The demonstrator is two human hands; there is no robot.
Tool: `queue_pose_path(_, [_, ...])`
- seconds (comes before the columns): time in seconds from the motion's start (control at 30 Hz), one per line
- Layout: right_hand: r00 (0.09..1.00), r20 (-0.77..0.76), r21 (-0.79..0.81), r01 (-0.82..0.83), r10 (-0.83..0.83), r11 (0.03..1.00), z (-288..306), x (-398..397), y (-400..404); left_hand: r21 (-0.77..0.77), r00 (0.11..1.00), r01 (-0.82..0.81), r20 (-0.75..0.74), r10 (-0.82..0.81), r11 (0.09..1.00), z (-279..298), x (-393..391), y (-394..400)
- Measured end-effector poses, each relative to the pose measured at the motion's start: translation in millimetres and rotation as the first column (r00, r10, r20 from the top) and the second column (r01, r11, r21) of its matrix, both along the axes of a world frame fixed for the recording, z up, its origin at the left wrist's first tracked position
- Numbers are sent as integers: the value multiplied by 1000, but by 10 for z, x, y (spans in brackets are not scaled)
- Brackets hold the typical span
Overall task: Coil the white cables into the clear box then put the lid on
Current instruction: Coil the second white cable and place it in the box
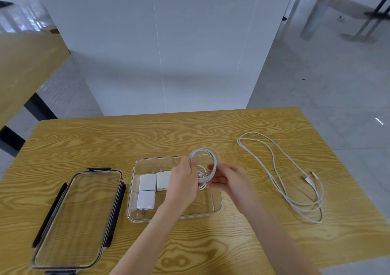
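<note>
Head view: my left hand (183, 182) and right hand (229, 183) pinch the coil (204, 165) over the box (219, 201); I judge loosening could spring it open, with 1 cable (280, 182) loose right.

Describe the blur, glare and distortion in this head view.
Head view: wide-angle bending curves the table edges; the far room at top right is smeared; the right hand looks slightly soft; faint reflections sheen the clear lid; the coiled cable and loose cable stay sharp.
</note>
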State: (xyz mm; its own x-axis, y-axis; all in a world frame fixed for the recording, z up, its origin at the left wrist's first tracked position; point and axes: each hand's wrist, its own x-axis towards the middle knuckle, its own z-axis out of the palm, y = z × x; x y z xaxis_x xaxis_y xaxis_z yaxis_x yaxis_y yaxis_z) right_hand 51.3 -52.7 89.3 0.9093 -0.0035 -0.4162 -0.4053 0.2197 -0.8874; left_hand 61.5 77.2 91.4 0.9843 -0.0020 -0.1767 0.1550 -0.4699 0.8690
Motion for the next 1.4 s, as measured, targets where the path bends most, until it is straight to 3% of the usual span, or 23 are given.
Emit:
queue_pose_path(0.07, [999, -15, 194, 35, -33, 980, -14, -9, 24, 60, 999, -29, 47, 26, 998, -43, -6, -10])
queue_pose_path(0.1, [1000, -2, 215, 17, -17, 977, -20, -23, 46, 72, 997, -52, 58, 48, 996, -57, -6, -13])
queue_pose_path(0.2, [999, 30, 126, -23, 19, 992, -58, -83, 98, 88, 998, -54, 26, 52, 995, -120, -10, 2])
queue_pose_path(0.37, [999, -2, 51, 44, -44, 998, -32, -116, 160, -52, 986, -120, -127, 113, 991, -127, -80, -28])
queue_pose_path(0.5, [978, -46, 159, 207, -202, 965, -38, -108, 208, 153, 963, 29, -271, 14, 988, -187, -109, -54])
queue_pose_path(0.53, [972, -54, 202, 234, -228, 951, -32, -105, 208, 131, 957, 24, -289, 15, 991, -225, -110, -41])
queue_pose_path(0.67, [979, -60, 363, 201, -193, 910, -21, -106, 174, -216, 954, -60, -301, -8, 975, -232, -34, 20])
queue_pose_path(0.83, [994, 42, 424, 73, -100, 903, -40, -87, 117, -193, 970, -68, -244, 20, 979, -154, -34, -5])
queue_pose_path(0.9, [993, 116, 352, -6, -38, 936, -35, -101, 116, -105, 980, -72, -195, 50, 992, -140, -31, -15])
queue_pose_path(1.0, [982, 184, 25, -35, 30, 999, -26, -115, 144, 12, 996, -42, -81, 43, 999, -170, -16, -24])
queue_pose_path(1.1, [968, 248, -221, 24, 32, 975, -4, -111, 177, 221, 999, 28, 32, -36, 975, -140, -14, -36])
queue_pose_path(1.2, [959, 251, -454, 0, 128, 891, -11, -106, 187, 299, 993, 53, 84, -82, 953, -107, -20, -33])
queue_pose_path(1.27, [973, 180, -515, -30, 142, 857, 10, -92, 175, 325, 989, 69, 101, -107, 943, -166, -18, -24])
queue_pose_path(1.4, [978, 6, -531, -173, 207, 830, 93, -77, 116, 264, 996, -33, 93, 9, 964, -264, 18, -3])
